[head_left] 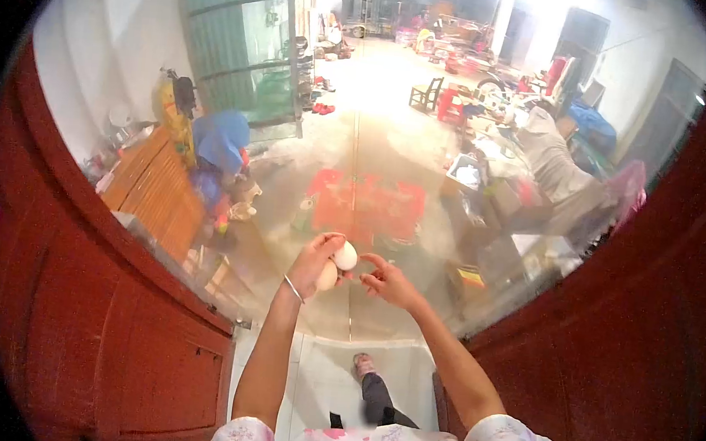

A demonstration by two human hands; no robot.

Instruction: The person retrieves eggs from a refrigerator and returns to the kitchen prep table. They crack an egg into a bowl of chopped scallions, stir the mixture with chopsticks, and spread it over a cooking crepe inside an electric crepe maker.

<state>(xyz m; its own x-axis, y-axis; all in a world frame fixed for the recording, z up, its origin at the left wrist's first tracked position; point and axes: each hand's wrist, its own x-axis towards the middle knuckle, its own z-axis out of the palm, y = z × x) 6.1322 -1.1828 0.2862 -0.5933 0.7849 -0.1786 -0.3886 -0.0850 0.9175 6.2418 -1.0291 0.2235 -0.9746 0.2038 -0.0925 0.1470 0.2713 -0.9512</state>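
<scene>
My left hand (313,266), with a thin bracelet at the wrist, holds two eggs in front of me. The white egg (345,257) is at the fingertips, and a beige egg (327,276) lies just below it against the palm. To their right is my right hand (387,281), its index finger stretched toward the eggs with a small gap between. Nothing shows between the fingers of my right hand, which are apart and partly curled.
Red door panels (140,353) stand on both sides of me. Beyond a transparent curtain lie a red mat (367,207), a small chair (426,92), a wooden slatted piece (154,190) at left, and boxes and cloths at right.
</scene>
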